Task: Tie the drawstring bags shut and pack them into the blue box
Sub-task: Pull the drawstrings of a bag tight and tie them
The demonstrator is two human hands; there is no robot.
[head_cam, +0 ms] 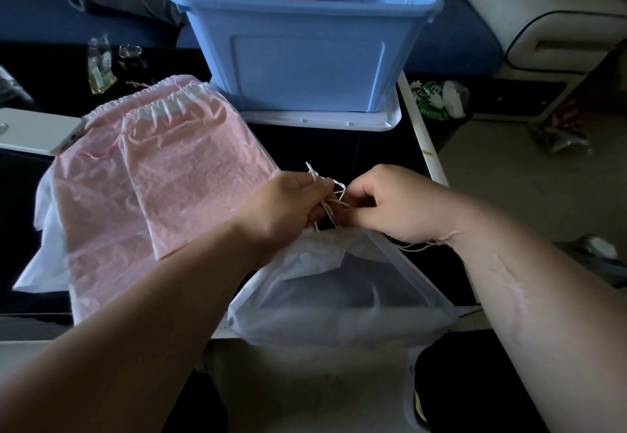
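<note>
A white translucent drawstring bag (339,290) with something dark inside lies at the table's near edge. Its white drawstring (330,195) is bunched at the bag's mouth, between my two hands. My left hand (288,205) pinches the cord ends, and my right hand (390,201) is closed on the cord from the other side. A pile of pink drawstring bags (152,178) lies flat to the left, their gathered tops pointing away. The blue box (305,42) stands at the back middle, with a few colourful items visible inside.
The blue box rests on its white lid (339,122). A white flat device (34,130) lies at the left edge. Small packets and a jar (130,55) sit at the back left. A bin with rubbish (437,100) stands beyond the table's right edge.
</note>
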